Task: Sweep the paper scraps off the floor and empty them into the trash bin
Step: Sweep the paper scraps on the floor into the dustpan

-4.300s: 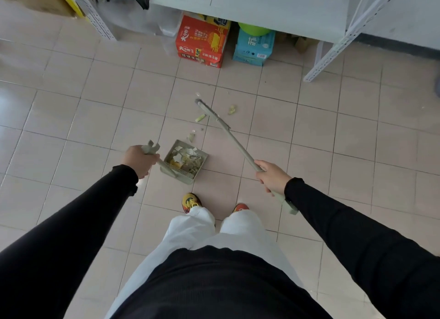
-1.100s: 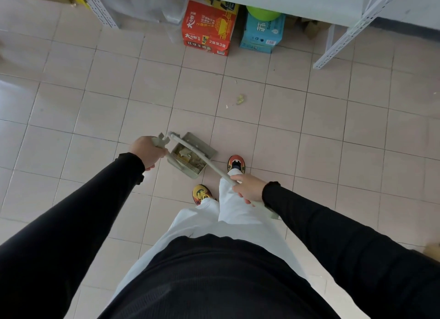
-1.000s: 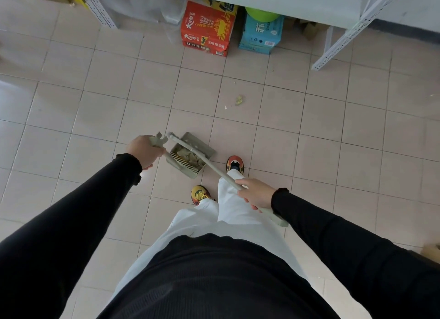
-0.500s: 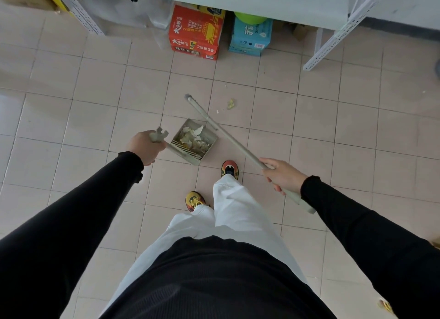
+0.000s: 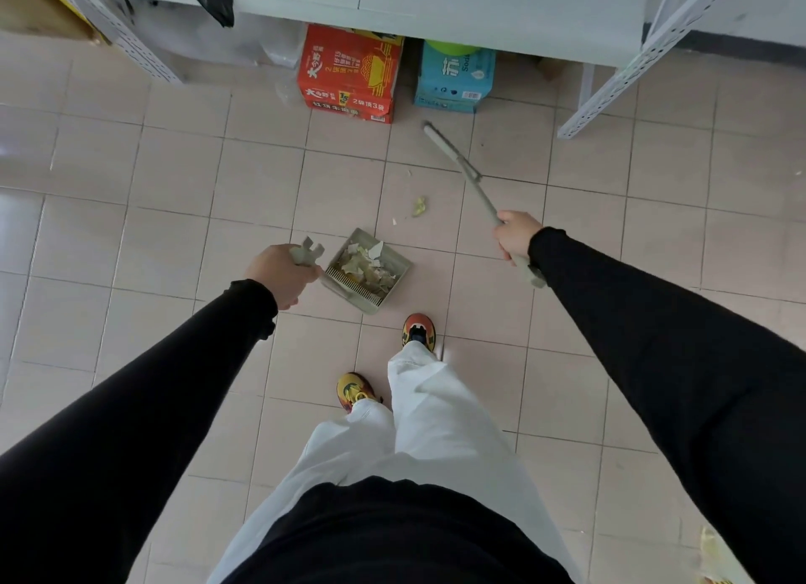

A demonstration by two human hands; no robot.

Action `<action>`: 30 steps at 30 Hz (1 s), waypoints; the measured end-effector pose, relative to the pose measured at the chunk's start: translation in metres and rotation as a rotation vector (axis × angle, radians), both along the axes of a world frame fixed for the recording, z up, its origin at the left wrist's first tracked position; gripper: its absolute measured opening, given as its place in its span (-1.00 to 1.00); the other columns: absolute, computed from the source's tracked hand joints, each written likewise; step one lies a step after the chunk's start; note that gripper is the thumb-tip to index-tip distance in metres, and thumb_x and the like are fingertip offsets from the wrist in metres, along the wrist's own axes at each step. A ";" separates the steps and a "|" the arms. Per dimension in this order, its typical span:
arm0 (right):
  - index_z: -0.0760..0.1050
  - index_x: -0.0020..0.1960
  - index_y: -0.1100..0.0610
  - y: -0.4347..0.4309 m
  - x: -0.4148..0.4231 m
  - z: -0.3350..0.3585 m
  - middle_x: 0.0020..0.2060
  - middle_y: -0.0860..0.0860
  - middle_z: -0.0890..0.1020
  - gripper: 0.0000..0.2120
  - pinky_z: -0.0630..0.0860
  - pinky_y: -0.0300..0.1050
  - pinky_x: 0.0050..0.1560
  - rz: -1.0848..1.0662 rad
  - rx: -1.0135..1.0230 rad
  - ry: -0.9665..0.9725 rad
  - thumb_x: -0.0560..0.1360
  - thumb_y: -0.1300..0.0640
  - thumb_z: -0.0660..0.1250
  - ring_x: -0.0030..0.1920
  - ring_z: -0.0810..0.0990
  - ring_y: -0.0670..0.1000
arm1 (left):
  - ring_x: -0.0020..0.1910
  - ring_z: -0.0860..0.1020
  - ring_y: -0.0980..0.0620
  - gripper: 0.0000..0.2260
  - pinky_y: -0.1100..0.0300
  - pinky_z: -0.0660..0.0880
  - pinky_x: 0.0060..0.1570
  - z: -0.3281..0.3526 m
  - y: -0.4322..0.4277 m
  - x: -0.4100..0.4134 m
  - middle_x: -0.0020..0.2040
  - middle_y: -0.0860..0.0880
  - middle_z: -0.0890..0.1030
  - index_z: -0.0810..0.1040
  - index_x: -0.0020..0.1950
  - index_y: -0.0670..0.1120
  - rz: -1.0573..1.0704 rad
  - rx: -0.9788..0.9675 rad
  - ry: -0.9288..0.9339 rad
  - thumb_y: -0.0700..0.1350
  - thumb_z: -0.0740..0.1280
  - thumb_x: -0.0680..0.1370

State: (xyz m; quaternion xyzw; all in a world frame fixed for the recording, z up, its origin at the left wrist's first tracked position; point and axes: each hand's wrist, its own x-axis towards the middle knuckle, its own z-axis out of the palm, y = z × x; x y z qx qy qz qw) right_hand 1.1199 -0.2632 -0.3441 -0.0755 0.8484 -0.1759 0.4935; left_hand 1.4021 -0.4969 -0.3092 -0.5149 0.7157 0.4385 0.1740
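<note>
My right hand [image 5: 514,238] is gripping the broom [image 5: 462,173], now swung out right and far, past the last scrap [image 5: 419,205]. My left hand [image 5: 281,274] is holding the loaded dustpan [image 5: 370,269] near my feet. One more sweep is pending; no bin visible.

Soft, even daylight fills the wide-angle view, with a pale glare on the floor tiles [image 5: 26,156] at the left, faint shadows, bowed lines toward the edges, and slight softness throughout.
</note>
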 end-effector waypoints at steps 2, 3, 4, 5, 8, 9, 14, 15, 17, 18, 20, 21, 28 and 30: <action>0.22 0.51 0.22 -0.016 -0.009 -0.008 -0.13 0.22 0.58 -0.51 0.53 0.04 -0.12 -0.007 0.042 0.005 0.59 0.32 0.14 -0.15 0.56 0.17 | -0.40 0.47 -0.06 -0.84 0.11 0.47 -0.35 -0.002 -0.003 -0.004 -0.33 -0.06 0.49 0.56 0.11 -0.03 0.001 0.001 -0.013 -0.11 0.37 0.53; 0.25 0.49 0.27 -0.024 -0.010 -0.013 -0.03 0.26 0.60 -0.52 0.55 0.06 -0.03 -0.006 0.061 0.012 0.58 0.34 0.17 -0.07 0.58 0.20 | -0.41 0.47 -0.05 -0.84 0.13 0.47 -0.37 -0.002 -0.004 -0.004 -0.33 -0.07 0.49 0.56 0.11 -0.02 -0.003 -0.004 -0.016 -0.11 0.37 0.53; 0.27 0.47 0.30 -0.030 -0.010 -0.017 0.07 0.29 0.61 -0.53 0.55 0.04 0.02 0.022 0.084 0.010 0.57 0.35 0.19 -0.01 0.59 0.20 | -0.42 0.47 -0.05 -0.84 0.14 0.46 -0.39 -0.003 -0.004 -0.005 -0.34 -0.06 0.50 0.57 0.10 -0.01 -0.004 -0.007 -0.015 -0.11 0.37 0.53; 0.28 0.46 0.33 -0.036 -0.007 -0.020 0.16 0.30 0.59 -0.54 0.54 0.02 0.04 0.033 0.081 0.006 0.57 0.35 0.20 0.01 0.59 0.19 | -0.44 0.47 -0.04 -0.85 0.15 0.45 -0.41 -0.003 -0.005 -0.005 -0.35 -0.06 0.49 0.57 0.09 -0.01 -0.005 -0.010 -0.011 -0.11 0.36 0.53; 0.33 0.43 0.34 -0.046 0.011 -0.029 0.24 0.29 0.55 -0.57 0.54 -0.01 0.11 0.048 0.090 -0.034 0.57 0.34 0.22 0.02 0.57 0.15 | -0.47 0.46 -0.03 -0.86 0.16 0.44 -0.43 -0.005 -0.004 -0.005 -0.38 -0.03 0.48 0.60 0.07 0.00 -0.003 -0.020 -0.008 -0.10 0.36 0.52; 0.34 0.43 0.34 -0.045 0.018 -0.033 0.21 0.26 0.56 -0.57 0.55 0.00 0.14 0.079 0.114 -0.029 0.56 0.35 0.23 0.09 0.60 0.19 | -0.47 0.46 -0.03 -0.85 0.18 0.43 -0.44 -0.005 -0.003 -0.005 -0.37 -0.03 0.49 0.60 0.07 0.00 0.000 -0.021 -0.009 -0.09 0.37 0.51; 0.18 0.55 0.13 -0.016 0.052 -0.028 0.23 0.24 0.55 -0.51 0.60 -0.01 -0.06 0.336 0.173 -0.007 0.63 0.26 0.06 -0.05 0.61 0.18 | -0.47 0.46 -0.02 -0.82 0.18 0.43 -0.45 -0.005 0.000 -0.003 -0.35 -0.03 0.51 0.63 0.09 -0.01 -0.001 -0.012 -0.006 -0.09 0.37 0.50; 0.16 0.56 0.10 -0.007 0.056 -0.026 0.20 0.23 0.56 -0.49 0.60 -0.01 -0.08 0.406 0.190 0.000 0.63 0.25 0.05 -0.06 0.60 0.18 | -0.47 0.46 -0.02 -0.83 0.18 0.43 -0.46 -0.005 0.001 -0.002 -0.36 -0.02 0.51 0.63 0.08 -0.01 0.000 -0.013 -0.009 -0.09 0.38 0.50; 0.14 0.58 0.08 0.017 0.061 -0.016 0.18 0.21 0.57 -0.48 0.58 -0.03 -0.08 0.533 0.217 0.032 0.62 0.24 0.04 -0.04 0.60 0.17 | -0.48 0.47 -0.02 -0.83 0.19 0.42 -0.48 -0.003 0.002 0.001 -0.37 -0.02 0.51 0.63 0.08 -0.02 -0.004 -0.013 -0.016 -0.09 0.37 0.50; 0.13 0.58 0.07 0.031 0.062 -0.011 0.18 0.19 0.58 -0.47 0.57 -0.06 -0.11 0.585 0.227 0.047 0.62 0.24 0.04 -0.03 0.60 0.16 | -0.48 0.47 -0.02 -0.82 0.19 0.42 -0.48 -0.003 0.003 0.002 -0.37 -0.03 0.51 0.63 0.08 -0.03 -0.009 -0.011 -0.021 -0.10 0.37 0.49; 0.11 0.58 0.02 0.059 0.063 -0.002 0.12 0.16 0.58 -0.45 0.47 -0.14 -0.33 0.632 0.242 0.047 0.61 0.24 0.04 -0.16 0.57 0.10 | -0.48 0.46 -0.04 -0.80 0.16 0.43 -0.44 -0.001 0.005 0.006 -0.36 -0.05 0.51 0.64 0.09 -0.04 -0.012 0.006 -0.029 -0.12 0.36 0.48; 0.11 0.58 -0.02 0.072 0.063 0.003 0.09 0.15 0.58 -0.44 0.40 -0.16 -0.40 0.633 0.242 0.039 0.60 0.23 0.04 -0.23 0.53 0.05 | -0.48 0.45 -0.05 -0.79 0.15 0.43 -0.43 0.000 0.006 0.008 -0.36 -0.04 0.50 0.64 0.09 -0.05 -0.009 0.012 -0.031 -0.13 0.36 0.47; 0.19 0.55 -0.12 0.127 0.066 0.016 -0.21 -0.03 0.51 -0.47 0.42 -0.16 -0.43 0.267 0.147 -0.038 0.59 0.13 0.11 -0.43 0.43 0.01 | -0.45 0.45 -0.04 -0.80 0.15 0.42 -0.43 0.006 0.013 0.020 -0.39 -0.03 0.50 0.61 0.11 -0.12 -0.025 0.033 -0.057 -0.17 0.36 0.50; 0.19 0.55 -0.06 0.117 0.071 0.011 -0.15 0.01 0.53 -0.47 0.43 -0.16 -0.41 0.236 0.127 0.003 0.60 0.14 0.11 -0.42 0.46 0.02 | -0.44 0.45 -0.04 -0.80 0.15 0.42 -0.43 0.007 0.016 0.021 -0.39 -0.02 0.50 0.61 0.11 -0.13 -0.029 0.033 -0.065 -0.17 0.36 0.51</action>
